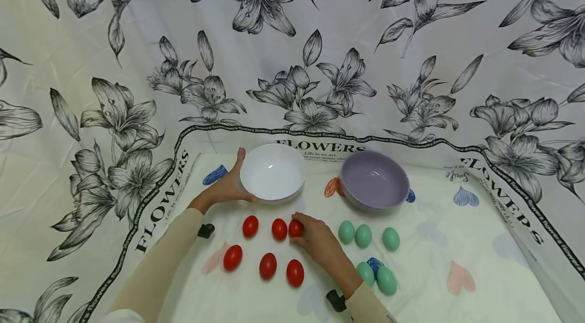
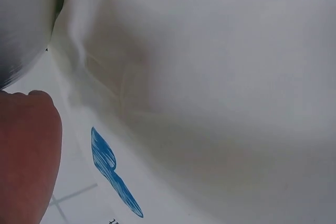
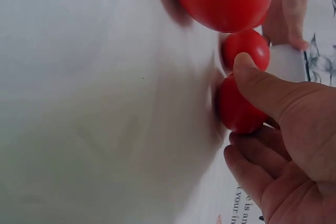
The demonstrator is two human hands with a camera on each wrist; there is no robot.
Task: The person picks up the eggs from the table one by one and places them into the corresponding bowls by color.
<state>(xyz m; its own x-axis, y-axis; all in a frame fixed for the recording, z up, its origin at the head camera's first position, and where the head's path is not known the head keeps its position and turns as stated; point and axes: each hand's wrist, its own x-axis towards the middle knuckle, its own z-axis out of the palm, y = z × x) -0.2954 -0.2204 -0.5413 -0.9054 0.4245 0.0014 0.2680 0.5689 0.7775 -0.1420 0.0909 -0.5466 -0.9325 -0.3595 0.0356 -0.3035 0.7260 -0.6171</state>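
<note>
My left hand (image 1: 228,183) holds the left side of a white bowl (image 1: 273,173), thumb along its near side and fingers toward the back. In the left wrist view only part of that hand (image 2: 26,156) shows, beside the bowl's blurred wall (image 2: 26,19). With thumb and fingers, my right hand (image 1: 317,241) pinches a red egg (image 3: 239,106) on the cloth in front of the bowl. Another red egg (image 1: 279,229) lies just left of it. Several more red eggs (image 1: 267,266) are spread over the cloth nearby. The bowl's visible inside holds nothing.
A purple bowl (image 1: 375,181) stands right of the white one. Several green eggs (image 1: 363,236) lie in front of it, to the right of my right hand. A cloth (image 1: 425,282) printed with hearts covers the surface, and a flowered curtain (image 1: 338,13) hangs behind.
</note>
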